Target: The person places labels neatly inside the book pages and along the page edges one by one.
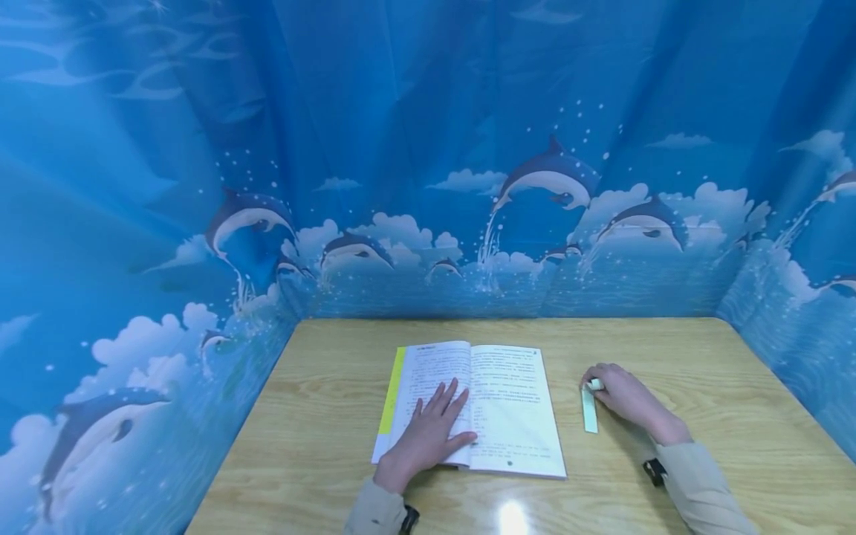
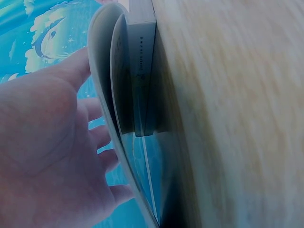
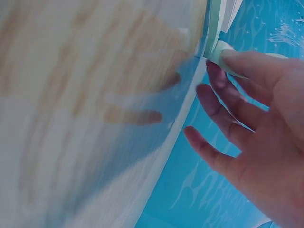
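An open book [image 1: 511, 409] lies on the table, printed text on both pages and a yellow band along its left edge. My left hand [image 1: 431, 435] rests on the left page with fingers spread, the thumb reaching over the centre fold. In the left wrist view the palm [image 2: 47, 152] lies against the lifted, curved pages of that side. To the right of the book, my right hand [image 1: 625, 397] pinches a pale green strip [image 1: 589, 412] at its far, rounded end between thumb and index finger. The strip's other end lies toward me; the remaining fingers are apart from it.
The wooden table [image 1: 314, 416] carries the book and strip. A blue curtain [image 1: 414, 148] printed with dolphins and clouds hangs behind it and along both sides. A bright light reflection shows on the front of the table.
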Action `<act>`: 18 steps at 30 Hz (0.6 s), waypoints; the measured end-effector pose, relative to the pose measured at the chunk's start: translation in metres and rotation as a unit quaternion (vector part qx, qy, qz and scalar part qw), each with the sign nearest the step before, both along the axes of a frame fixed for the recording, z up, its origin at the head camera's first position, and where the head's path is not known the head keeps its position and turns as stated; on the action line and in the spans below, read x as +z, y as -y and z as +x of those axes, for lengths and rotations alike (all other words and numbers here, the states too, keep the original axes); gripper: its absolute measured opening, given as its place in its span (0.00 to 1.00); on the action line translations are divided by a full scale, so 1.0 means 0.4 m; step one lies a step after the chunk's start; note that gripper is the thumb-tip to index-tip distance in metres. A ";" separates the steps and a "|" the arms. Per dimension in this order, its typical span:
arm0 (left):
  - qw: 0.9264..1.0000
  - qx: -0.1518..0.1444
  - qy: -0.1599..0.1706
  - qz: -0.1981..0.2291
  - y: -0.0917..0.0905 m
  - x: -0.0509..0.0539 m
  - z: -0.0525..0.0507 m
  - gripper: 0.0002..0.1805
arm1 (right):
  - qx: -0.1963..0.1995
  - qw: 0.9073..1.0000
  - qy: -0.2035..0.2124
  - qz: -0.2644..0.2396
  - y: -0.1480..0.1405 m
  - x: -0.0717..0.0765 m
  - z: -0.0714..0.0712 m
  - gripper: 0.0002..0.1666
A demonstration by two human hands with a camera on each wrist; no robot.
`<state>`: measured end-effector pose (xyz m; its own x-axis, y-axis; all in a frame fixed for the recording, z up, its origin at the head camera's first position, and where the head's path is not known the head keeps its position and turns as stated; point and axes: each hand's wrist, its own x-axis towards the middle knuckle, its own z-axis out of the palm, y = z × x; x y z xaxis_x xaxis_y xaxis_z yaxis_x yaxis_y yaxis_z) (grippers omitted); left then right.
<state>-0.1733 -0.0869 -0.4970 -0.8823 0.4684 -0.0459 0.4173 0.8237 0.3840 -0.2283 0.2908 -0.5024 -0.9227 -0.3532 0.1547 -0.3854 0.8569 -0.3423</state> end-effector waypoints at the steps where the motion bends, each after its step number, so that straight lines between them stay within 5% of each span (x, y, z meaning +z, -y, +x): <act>1: 1.000 0.000 0.000 0.000 0.000 0.001 0.000 0.41 | -0.004 1.000 -0.009 -0.004 -0.001 0.001 0.000 0.11; 6: 1.000 0.001 0.001 0.000 0.000 0.003 0.000 0.41 | -0.034 0.998 -0.051 -0.027 0.000 0.011 0.003 0.15; 18: 1.000 -0.005 0.004 0.006 0.004 -0.001 0.000 0.41 | -0.079 0.994 -0.037 -0.072 0.022 0.036 0.020 0.07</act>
